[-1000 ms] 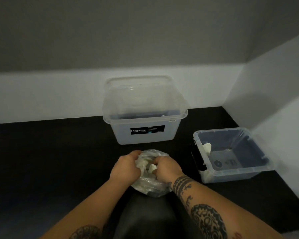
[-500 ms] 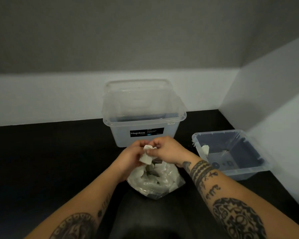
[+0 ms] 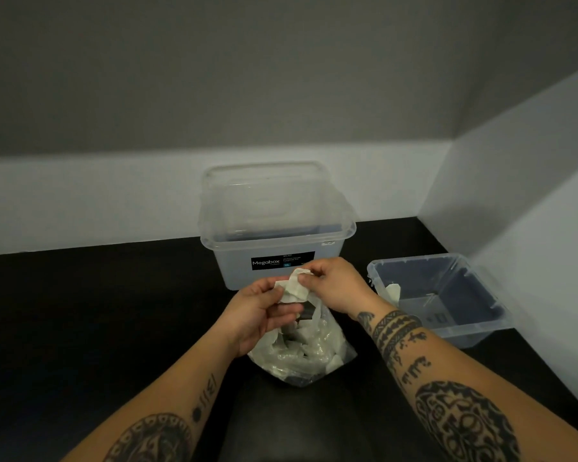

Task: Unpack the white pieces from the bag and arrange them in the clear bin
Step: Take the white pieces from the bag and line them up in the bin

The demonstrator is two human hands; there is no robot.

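Observation:
A clear plastic bag [image 3: 309, 353] full of white pieces lies on the black table, close to me. Above its mouth both hands hold one white piece [image 3: 294, 286]. My left hand [image 3: 261, 311] cups the piece from below left, its fingers curled on it. My right hand [image 3: 334, 285] pinches the piece's top from the right. A low clear bin [image 3: 447, 301] stands at the right, with one white piece [image 3: 392, 291] leaning against its left inner wall.
A taller clear box [image 3: 277, 228] labelled Megabox stands just behind my hands, its lid propped behind it. Grey and white walls close the table [image 3: 80, 328] at the back and right. A dark chair or lap edge [image 3: 314, 421] shows below the bag.
My hands were inside the bag's mouth, then lifted a white piece out. They now hold it higher, above the bag, in front of the Megabox box.

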